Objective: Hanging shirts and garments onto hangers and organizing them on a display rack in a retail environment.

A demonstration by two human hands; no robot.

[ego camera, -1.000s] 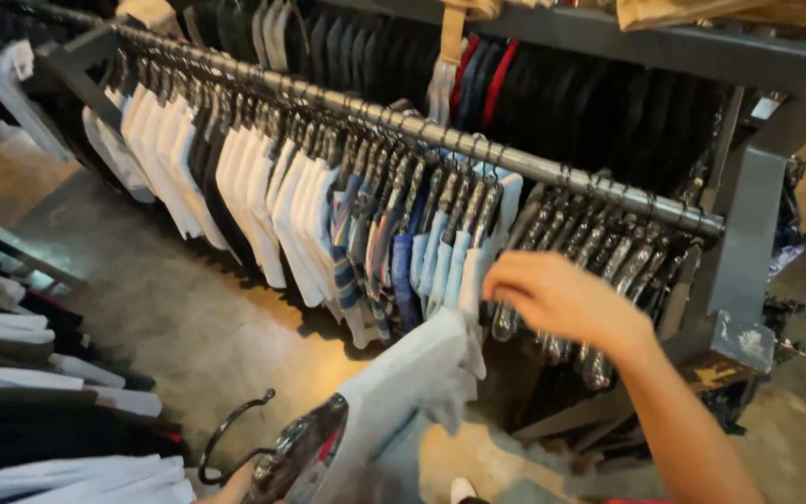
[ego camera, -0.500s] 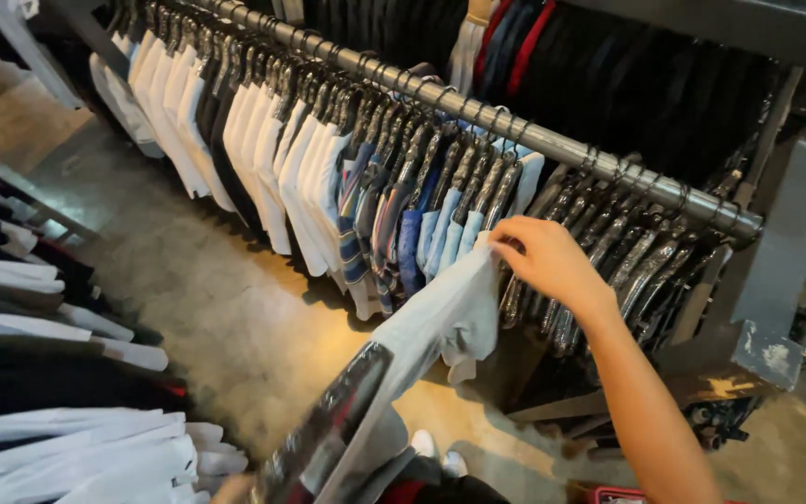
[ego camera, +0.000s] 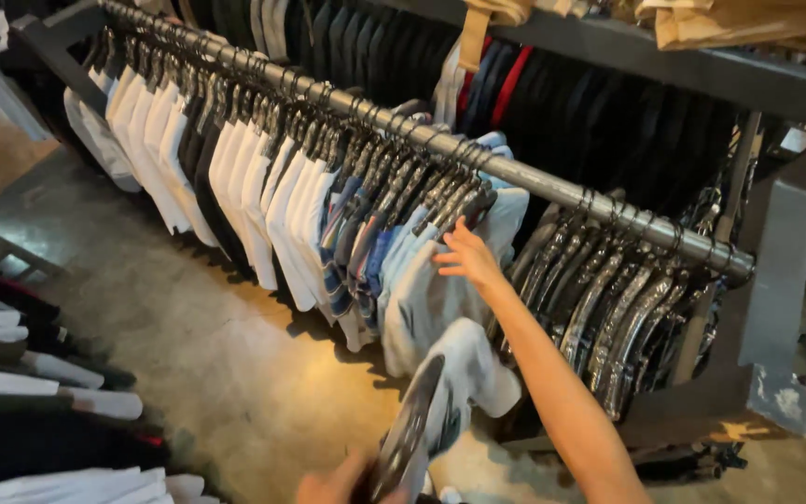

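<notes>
My right hand (ego camera: pixel 465 259) reaches out to the clothes rail (ego camera: pixel 552 187), its fingers spread and pressed against the hanging pale blue shirts (ego camera: pixel 422 280), pushing them to the left. My left hand (ego camera: pixel 338 485) is at the bottom edge of the view and grips a dark hanger (ego camera: pixel 409 436) with a light blue shirt (ego camera: pixel 468 369) draped from it, held below the rail. Left of my right hand hang white shirts (ego camera: pixel 235 177) and some striped ones. To its right hang several bare dark hangers (ego camera: pixel 599 289).
A grey metal upright (ego camera: pixel 781 280) carries the rail's right end. Dark garments hang on a second rail behind (ego camera: pixel 403 47). More folded or hung clothes, white and black, fill the bottom left (ego camera: pixel 20 392). A brown concrete floor (ego camera: pixel 188 327) lies between the racks.
My right hand has moved left along the rail and now presses into the pale blue shirts. The held shirt and hanger sit lower in the view, and the camera has shifted.
</notes>
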